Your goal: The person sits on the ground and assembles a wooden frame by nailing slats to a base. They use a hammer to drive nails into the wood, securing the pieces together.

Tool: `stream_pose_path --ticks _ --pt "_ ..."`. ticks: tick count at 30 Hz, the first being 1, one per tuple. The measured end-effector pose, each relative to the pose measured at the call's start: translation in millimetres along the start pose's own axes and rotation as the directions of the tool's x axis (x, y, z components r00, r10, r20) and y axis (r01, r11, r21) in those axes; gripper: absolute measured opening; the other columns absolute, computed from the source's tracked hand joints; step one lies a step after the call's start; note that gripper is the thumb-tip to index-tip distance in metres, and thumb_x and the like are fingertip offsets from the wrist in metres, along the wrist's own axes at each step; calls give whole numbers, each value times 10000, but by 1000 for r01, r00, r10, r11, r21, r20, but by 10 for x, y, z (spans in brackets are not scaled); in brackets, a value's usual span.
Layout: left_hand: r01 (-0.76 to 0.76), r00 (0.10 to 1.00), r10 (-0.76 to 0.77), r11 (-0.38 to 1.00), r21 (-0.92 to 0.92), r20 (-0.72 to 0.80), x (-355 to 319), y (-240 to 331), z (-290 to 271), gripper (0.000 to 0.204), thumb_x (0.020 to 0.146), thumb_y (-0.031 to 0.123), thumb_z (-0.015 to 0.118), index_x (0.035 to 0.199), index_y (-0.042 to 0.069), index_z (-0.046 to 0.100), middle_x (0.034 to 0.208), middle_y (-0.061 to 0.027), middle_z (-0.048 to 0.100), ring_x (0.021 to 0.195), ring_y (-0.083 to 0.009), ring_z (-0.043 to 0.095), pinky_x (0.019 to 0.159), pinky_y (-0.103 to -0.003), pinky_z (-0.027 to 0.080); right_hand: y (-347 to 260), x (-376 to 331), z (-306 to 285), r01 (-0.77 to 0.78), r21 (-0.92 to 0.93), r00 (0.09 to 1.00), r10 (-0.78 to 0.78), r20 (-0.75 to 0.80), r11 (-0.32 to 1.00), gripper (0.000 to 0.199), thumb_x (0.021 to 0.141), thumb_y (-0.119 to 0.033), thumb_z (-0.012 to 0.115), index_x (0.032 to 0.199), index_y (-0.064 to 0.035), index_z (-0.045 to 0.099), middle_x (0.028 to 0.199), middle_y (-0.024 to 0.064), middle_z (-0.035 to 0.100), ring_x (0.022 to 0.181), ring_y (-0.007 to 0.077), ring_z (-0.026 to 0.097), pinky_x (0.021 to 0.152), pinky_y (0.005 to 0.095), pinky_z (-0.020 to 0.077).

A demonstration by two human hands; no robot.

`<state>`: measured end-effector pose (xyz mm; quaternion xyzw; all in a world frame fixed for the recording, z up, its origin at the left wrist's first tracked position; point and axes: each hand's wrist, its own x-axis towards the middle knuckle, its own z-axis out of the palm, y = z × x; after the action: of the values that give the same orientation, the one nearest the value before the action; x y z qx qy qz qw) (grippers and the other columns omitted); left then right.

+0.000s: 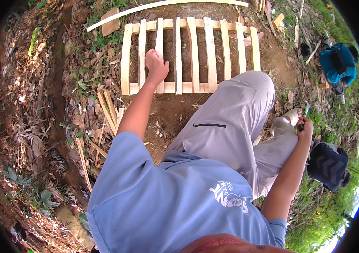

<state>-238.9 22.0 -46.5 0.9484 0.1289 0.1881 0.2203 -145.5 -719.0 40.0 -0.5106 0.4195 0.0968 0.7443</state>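
Note:
A frame of pale wooden slats (209, 55) lies on the ground ahead, its uprights laid across two long rails. Over its third slat from the left is my left hand (156, 67), fingers curled in and thumb standing out. The hand covers part of that slat; whether it touches the wood or pinches something small cannot be seen. Out to the right, beside my bent leg and foot, my right hand (305, 127) is closed round the dark handle of a tool (300, 126). Little of that tool shows, so its kind is unclear.
A long thin strip of wood (166, 3) lies beyond the frame. Loose sticks (108, 110) are at its near left, among dry leaves. Offcuts (278, 20) lie at the far right. Two other people, one in teal (337, 63) and one in dark clothing (328, 165), are to the right.

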Motion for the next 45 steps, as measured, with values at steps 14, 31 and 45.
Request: stream_pose_path --ticks 14,31,45 --pt "236 971 -233 914 -329 47 -10 602 575 655 883 19 763 1354 -77 318 1341 -221 355 1240 -347 459 1129 -430 393 -17 -121 99 12 -25 1000 -12 13 1000 84 1114 -101 498 1074 -33 526 814 35 561 541 70 455 497 228 468" --pt "416 906 -387 744 -523 170 -9 686 491 626 905 -25 749 1372 -49 333 1265 -164 382 1216 -287 488 1085 -398 421 -11 5 -157 19 35 999 -18 -31 999 61 1094 -81 531 1077 -28 557 826 29 565 559 73 457 502 228 440" --pt "401 916 -359 789 -465 181 -26 613 481 601 940 -18 721 1379 -52 311 1288 -185 393 1254 -307 508 1108 -413 417 -18 -113 -57 31 16 998 -31 -49 999 63 1099 -83 521 1074 -32 550 816 32 566 544 67 453 489 224 442"
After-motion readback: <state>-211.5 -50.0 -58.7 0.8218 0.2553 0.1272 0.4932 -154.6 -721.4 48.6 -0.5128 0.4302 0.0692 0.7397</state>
